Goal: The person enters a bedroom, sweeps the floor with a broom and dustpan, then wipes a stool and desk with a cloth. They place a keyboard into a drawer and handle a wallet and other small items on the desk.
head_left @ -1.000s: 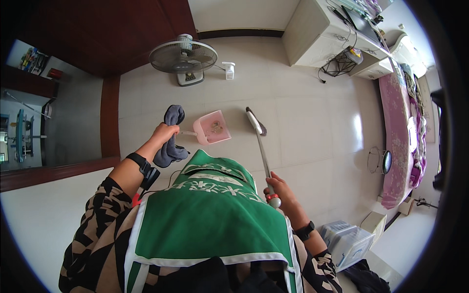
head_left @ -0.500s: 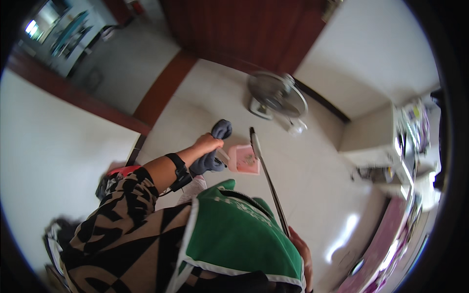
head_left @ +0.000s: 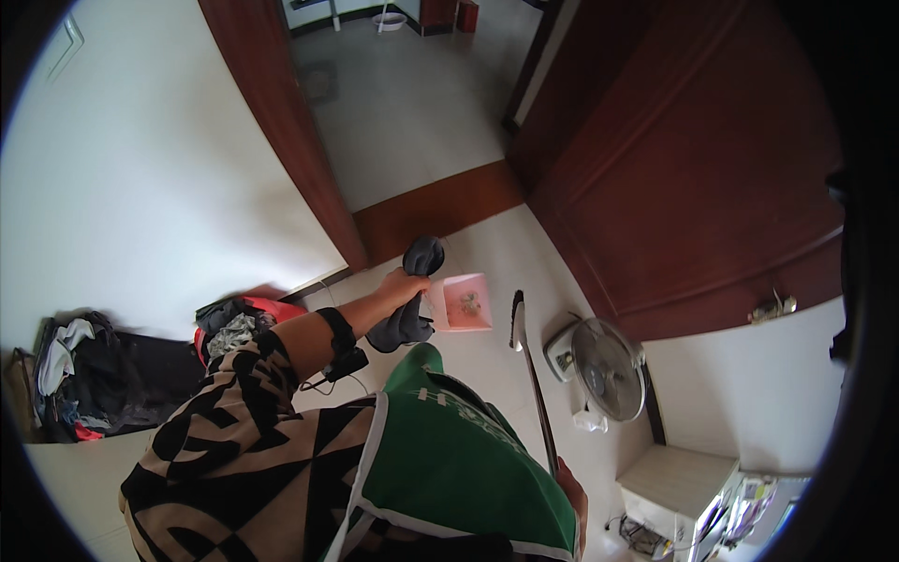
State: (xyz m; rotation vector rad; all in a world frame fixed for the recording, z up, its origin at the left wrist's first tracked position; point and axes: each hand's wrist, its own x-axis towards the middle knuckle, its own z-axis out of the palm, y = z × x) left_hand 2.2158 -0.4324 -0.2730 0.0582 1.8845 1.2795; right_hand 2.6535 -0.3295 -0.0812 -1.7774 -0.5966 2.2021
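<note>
My left hand [head_left: 401, 286] is closed on a dark grey cloth [head_left: 409, 300] and on the handle of a pink dustpan [head_left: 461, 303] with some bits of litter in it, held out in front of my chest. Low at the right, my right hand [head_left: 569, 492] grips the top of a long broom handle [head_left: 534, 384], mostly hidden behind my green apron. The broom's head [head_left: 516, 320] hangs close beside the dustpan, just to its right.
A doorway [head_left: 412, 112] with a dark wooden frame and open wooden door [head_left: 693, 178] lies ahead. A standing fan [head_left: 599, 361] and a small white bottle [head_left: 590, 421] sit on the floor at right. A heap of clothes and bags [head_left: 103, 370] lies at left; a white cabinet [head_left: 679, 487] is lower right.
The view has swung left toward the doorway. Both hands keep their grips; the dustpan, cloth and broom have come round with me, and the fan is now at my right.
</note>
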